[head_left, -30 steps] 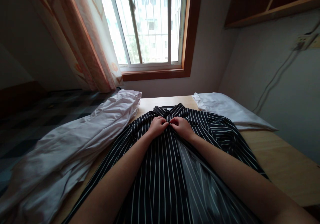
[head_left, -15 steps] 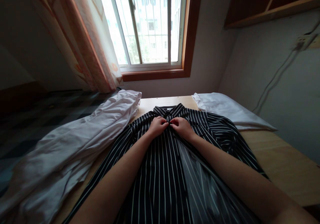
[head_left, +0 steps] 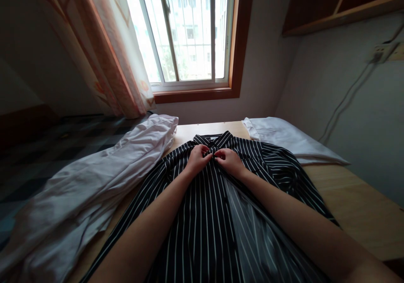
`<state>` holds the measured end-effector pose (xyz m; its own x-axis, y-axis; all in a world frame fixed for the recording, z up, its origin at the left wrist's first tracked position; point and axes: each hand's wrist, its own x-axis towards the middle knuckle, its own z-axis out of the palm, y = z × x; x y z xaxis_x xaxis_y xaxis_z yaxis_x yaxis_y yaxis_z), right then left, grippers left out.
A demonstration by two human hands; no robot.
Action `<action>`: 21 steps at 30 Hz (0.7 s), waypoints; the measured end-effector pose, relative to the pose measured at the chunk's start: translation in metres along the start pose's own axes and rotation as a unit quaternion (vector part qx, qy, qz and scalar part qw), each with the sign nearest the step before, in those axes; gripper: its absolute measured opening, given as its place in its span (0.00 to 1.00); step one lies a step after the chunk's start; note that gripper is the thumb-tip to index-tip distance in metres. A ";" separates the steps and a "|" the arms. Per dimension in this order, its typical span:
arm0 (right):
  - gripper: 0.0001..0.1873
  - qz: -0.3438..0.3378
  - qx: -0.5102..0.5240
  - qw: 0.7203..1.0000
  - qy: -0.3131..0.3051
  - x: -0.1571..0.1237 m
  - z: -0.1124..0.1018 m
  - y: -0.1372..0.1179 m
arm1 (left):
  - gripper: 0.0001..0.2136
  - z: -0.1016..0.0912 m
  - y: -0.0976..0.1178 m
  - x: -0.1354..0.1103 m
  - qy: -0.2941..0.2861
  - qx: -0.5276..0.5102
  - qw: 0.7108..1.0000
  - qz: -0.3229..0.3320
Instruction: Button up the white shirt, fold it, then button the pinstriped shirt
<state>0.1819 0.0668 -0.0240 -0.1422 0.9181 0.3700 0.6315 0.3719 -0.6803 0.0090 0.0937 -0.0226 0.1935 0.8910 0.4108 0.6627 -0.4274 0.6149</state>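
Observation:
A black shirt with thin white stripes [head_left: 202, 215] lies spread on a wooden table [head_left: 356, 198], collar toward the window. My left hand [head_left: 197, 158] and my right hand [head_left: 229, 161] sit side by side just below the collar, fingers curled and pinching the two front edges of the shirt together at the top of the placket. Lower down the front lies apart, showing the lighter inside of the fabric. Both forearms rest over the shirt.
A crumpled white garment [head_left: 94, 182] lies along the left of the table. Another white cloth [head_left: 284, 137] lies at the far right corner. Beyond are a window [head_left: 186, 34] with a patterned curtain [head_left: 116, 51], a wall shelf and a cable on the right wall.
My hands stay at the collar; the fingers have shifted slightly on the shirt's front edges. The view has barely moved.

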 end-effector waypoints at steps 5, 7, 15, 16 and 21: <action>0.11 -0.017 0.031 0.999 0.024 0.002 -0.002 0.000 | 0.12 -0.007 0.011 -0.004 0.047 0.062 0.995 0.060; 0.12 -0.025 0.020 0.999 0.036 0.003 -0.007 -0.001 | 0.15 -0.007 0.014 -0.006 0.007 0.089 0.992 0.092; 0.09 -0.029 -0.137 0.989 -0.051 -0.002 -0.016 -0.005 | 0.19 0.008 0.005 -0.007 -0.160 0.158 0.970 0.091; 0.09 -0.034 -0.163 0.984 -0.063 -0.004 -0.015 -0.007 | 0.20 0.008 0.004 -0.007 -0.163 0.160 0.970 0.085; 0.10 -0.054 -0.239 0.965 -0.091 -0.010 -0.014 -0.020 | 0.23 0.004 0.004 -0.008 -0.185 0.174 0.965 0.062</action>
<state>0.1815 0.0480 -0.0053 -0.3309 0.9023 0.2763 0.8789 0.4013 -0.2580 0.0131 0.0861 -0.0263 0.4896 0.8572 0.1596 0.8084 -0.5149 0.2855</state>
